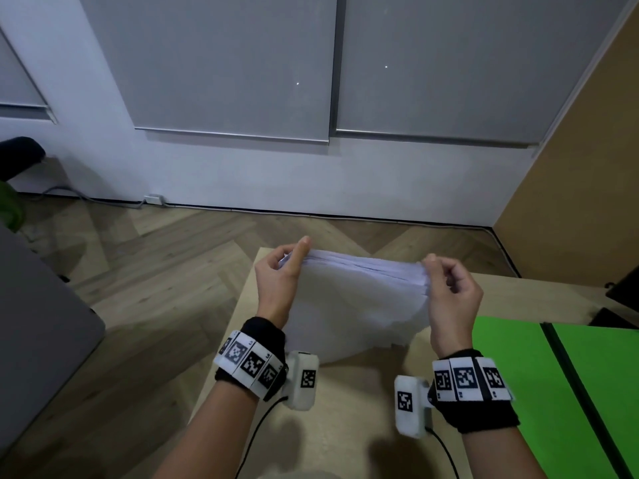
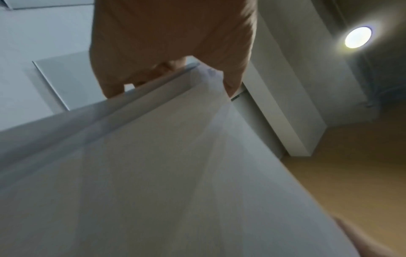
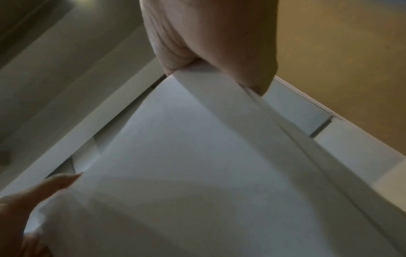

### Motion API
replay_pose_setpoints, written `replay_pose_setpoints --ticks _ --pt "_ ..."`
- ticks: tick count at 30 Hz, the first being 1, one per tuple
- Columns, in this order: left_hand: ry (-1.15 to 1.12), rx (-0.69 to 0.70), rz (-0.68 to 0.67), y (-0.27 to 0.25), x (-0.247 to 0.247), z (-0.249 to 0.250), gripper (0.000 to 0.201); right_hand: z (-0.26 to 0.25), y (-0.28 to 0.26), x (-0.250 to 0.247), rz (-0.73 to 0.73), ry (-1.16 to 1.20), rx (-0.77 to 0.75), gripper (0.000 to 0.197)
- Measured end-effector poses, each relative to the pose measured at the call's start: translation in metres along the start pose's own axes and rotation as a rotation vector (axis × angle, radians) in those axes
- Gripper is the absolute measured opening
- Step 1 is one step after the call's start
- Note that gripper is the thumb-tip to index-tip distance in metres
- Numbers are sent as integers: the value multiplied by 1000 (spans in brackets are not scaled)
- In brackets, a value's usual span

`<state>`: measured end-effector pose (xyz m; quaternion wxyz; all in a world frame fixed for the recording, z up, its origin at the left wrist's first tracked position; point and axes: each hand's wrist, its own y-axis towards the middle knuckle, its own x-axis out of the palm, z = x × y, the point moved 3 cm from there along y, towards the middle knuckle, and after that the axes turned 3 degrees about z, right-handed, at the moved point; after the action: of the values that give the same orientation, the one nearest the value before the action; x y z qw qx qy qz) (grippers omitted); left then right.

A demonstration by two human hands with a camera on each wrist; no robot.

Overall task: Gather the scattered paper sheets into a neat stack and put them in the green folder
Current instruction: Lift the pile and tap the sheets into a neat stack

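The tabletop (image 1: 345,426) carries the open green folder (image 1: 518,375) at the right. The paper stack (image 1: 356,305) is held upright, lower edge on the surface, pinched by left hand (image 1: 276,281) and right hand (image 1: 453,295). Squaring appears underway; transfer rightward into the folder is next required.

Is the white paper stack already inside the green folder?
No, both hands hold the white paper stack upright on the table, left of the green folder.

The paper stack (image 1: 356,299) is standing on edge on the table (image 1: 345,409), between the left hand (image 1: 276,274) and the right hand (image 1: 453,295). The folder (image 1: 518,368) is lying to its right.
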<state>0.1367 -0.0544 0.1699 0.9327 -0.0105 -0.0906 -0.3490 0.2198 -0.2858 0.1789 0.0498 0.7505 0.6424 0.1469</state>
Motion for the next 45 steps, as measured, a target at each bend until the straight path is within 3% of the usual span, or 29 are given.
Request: replay_pose_setpoints --ticks 1,3,5,8,10,12,15,19,21,22,24,27,30,34,38,40,44,45 --pt "39 34 -25 1 1 -3 19 1 -2 3 -59 38 14 10" --pt "129 128 -55 2 6 -10 16 9 -9 8 -213 38 29 35" --pt "164 156 -1 5 9 -24 26 22 -15 13 -309 -43 42 48" --pt "141 147 73 10 16 -38 40 40 -21 16 -438 -253 33 64" --pt "139 170 46 10 23 -41 42 45 -21 16 -561 -530 -73 75" --pt "176 190 7 8 27 -45 45 49 -20 15 -631 -840 -240 66" --pt "233 172 -22 5 21 -61 49 54 -16 17 -647 -992 -325 34" --pt "225 148 -26 1 3 -70 40 51 -10 27 -710 -1129 -317 33" --pt "216 93 -100 3 -8 -70 22 47 -3 34 -728 -1203 -350 36" --pt "233 42 -148 4 -15 -74 28 46 1 37 -739 -1229 -343 37" --pt "336 -67 -225 9 -30 -90 54 44 12 40 -769 -1263 -311 38" --pt "527 -242 -309 7 -52 -116 65 38 26 43 -848 -1317 -291 37" --pt "668 -420 -443 -4 -66 -142 61 35 42 44 -949 -1328 -179 35" --pt "858 -526 -548 -22 -81 -176 58 53 63 30 -1073 -1280 92 34" --pt "918 -541 -552 -35 -82 -191 54 84 62 7 -1156 -1272 259 40" --pt "902 -550 -489 -41 -82 -197 51 101 54 -6 -1205 -1321 301 50" --pt "934 -500 -372 -48 -79 -198 18 126 30 -26 -1187 -1321 447 36" --pt "943 -495 -355 -49 -79 -198 20 130 24 -31 -1158 -1330 469 37"
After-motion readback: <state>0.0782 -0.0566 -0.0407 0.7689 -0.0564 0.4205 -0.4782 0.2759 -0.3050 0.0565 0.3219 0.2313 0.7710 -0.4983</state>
